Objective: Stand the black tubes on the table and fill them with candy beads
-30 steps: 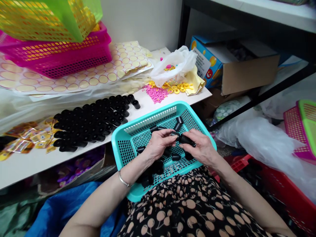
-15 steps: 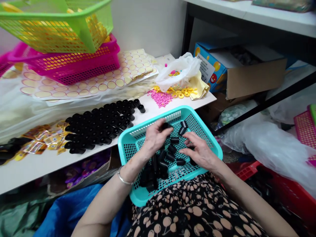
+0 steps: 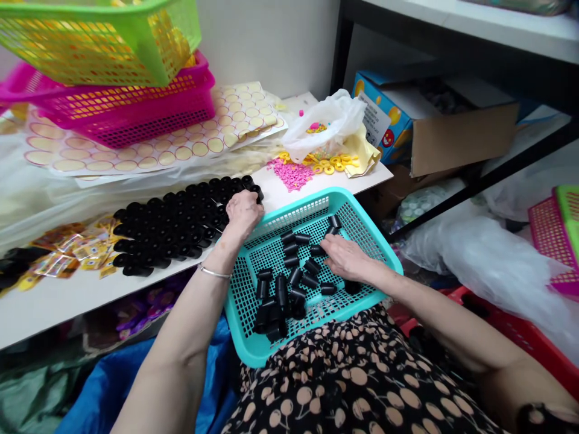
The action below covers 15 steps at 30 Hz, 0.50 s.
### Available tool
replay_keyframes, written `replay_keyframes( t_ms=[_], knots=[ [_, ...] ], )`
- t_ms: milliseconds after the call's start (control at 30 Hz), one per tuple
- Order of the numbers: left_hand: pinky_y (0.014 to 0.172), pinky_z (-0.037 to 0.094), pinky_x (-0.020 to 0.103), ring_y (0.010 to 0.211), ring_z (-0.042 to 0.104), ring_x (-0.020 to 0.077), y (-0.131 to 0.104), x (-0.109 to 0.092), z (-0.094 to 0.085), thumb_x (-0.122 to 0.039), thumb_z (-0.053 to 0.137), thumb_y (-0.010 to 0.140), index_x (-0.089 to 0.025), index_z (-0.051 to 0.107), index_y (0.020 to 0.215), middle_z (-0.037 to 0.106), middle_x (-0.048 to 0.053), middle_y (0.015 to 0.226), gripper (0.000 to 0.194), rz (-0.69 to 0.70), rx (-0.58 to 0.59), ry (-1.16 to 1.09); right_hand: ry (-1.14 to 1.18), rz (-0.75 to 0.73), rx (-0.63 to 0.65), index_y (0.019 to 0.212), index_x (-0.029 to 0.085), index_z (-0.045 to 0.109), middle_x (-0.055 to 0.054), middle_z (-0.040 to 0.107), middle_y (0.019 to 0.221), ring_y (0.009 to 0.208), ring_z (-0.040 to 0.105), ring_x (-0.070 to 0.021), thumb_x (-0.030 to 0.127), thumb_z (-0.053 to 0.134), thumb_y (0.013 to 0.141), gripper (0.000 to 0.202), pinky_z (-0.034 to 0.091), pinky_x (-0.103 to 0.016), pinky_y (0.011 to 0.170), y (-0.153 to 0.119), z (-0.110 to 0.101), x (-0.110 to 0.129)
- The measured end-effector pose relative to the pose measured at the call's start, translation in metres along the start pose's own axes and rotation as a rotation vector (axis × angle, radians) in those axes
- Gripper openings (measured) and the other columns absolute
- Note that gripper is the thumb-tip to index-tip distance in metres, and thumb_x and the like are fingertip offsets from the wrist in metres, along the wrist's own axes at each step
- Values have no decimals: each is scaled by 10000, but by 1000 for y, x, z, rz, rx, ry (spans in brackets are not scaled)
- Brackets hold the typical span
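My left hand is at the near right end of a block of black plastic cylinders standing upright in close rows on the table. Its fingers are closed on a black cylinder, mostly hidden behind them. On my lap rests a turquoise plastic basket, with several loose black cylinders lying on their sides in it. Inside the basket my right hand has its fingers pinched at one end of a black cylinder. Its fingertips are partly hidden.
Pink bits, yellow rings and a white plastic bag lie behind the basket. Stacked green and magenta baskets stand back left. Small printed packets lie left; an open carton sits right.
My left hand has gone from above the basket leftward to the upright rows on the table. My right hand has moved slightly left and its fingers have closed at a cylinder.
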<state>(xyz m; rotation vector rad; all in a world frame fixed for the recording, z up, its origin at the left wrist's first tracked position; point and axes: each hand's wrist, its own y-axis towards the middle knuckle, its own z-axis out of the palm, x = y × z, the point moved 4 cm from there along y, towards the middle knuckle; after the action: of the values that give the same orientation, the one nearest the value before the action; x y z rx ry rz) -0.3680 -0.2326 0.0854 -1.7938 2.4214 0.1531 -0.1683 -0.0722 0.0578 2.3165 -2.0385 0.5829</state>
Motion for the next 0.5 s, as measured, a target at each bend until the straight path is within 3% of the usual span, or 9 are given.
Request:
replay_keyframes(
  t_ms=[100, 200, 267, 300, 333, 400, 467, 500],
  knots=[
    [638, 375, 293, 818, 571, 236, -2, -4, -7, -248, 554, 682, -158, 628, 838, 605, 101, 948, 195, 50, -28, 57, -107, -31, 55, 1034, 118, 560, -147, 578, 1056, 940, 556, -266, 138, 500, 789, 252, 447, -344, 732, 19, 2, 8],
    [652, 383, 302, 832, 565, 227, -16, -12, -16, -233, 497, 732, -154, 613, 908, 562, 115, 1086, 225, 146, -135, 42, -123, -59, 74, 965, 124, 598, -140, 613, 988, 914, 579, -261, 83, 467, 781, 229, 440, -329, 705, 31, 2, 14],
    [686, 397, 305, 853, 557, 216, -33, -22, -20, -229, 461, 765, -154, 618, 893, 574, 107, 1063, 216, 227, -169, -53, -115, -69, 82, 921, 125, 612, -134, 629, 945, 874, 595, -254, 80, 467, 774, 212, 434, -322, 682, 31, 1, 12],
    [699, 404, 301, 844, 555, 204, -45, -29, -18, -226, 450, 774, -157, 624, 862, 594, 93, 1004, 207, 289, -127, -132, -114, -70, 84, 920, 124, 612, -131, 632, 943, 856, 600, -251, 89, 473, 771, 206, 432, -321, 674, 30, -1, 10],
    [705, 412, 294, 823, 554, 189, -58, -37, -15, -223, 450, 777, -162, 629, 823, 612, 74, 923, 194, 366, -35, -217, -109, -68, 80, 930, 123, 609, -129, 633, 949, 848, 601, -248, 105, 482, 771, 204, 430, -321, 673, 27, -4, 5],
    [687, 426, 270, 743, 551, 157, -90, -58, -1, -211, 476, 759, -176, 629, 757, 616, 29, 764, 158, 567, 285, -356, -56, -59, 40, 961, 128, 600, -116, 632, 955, 858, 595, -243, 147, 500, 782, 207, 426, -322, 692, 18, -12, -6],
    [682, 438, 261, 717, 558, 149, -126, -79, 14, -185, 510, 722, -185, 619, 715, 614, 9, 711, 110, 783, 575, -355, 76, -46, -28, 1007, 142, 596, -88, 630, 941, 860, 580, -227, 201, 534, 792, 232, 422, -319, 712, 7, -20, -18],
    [685, 444, 267, 724, 566, 158, -142, -87, 21, -167, 520, 703, -184, 613, 702, 619, 15, 714, 94, 863, 648, -317, 169, -37, -63, 1030, 150, 597, -72, 630, 928, 845, 573, -216, 224, 560, 787, 257, 421, -316, 714, 2, -22, -24]
  ],
)
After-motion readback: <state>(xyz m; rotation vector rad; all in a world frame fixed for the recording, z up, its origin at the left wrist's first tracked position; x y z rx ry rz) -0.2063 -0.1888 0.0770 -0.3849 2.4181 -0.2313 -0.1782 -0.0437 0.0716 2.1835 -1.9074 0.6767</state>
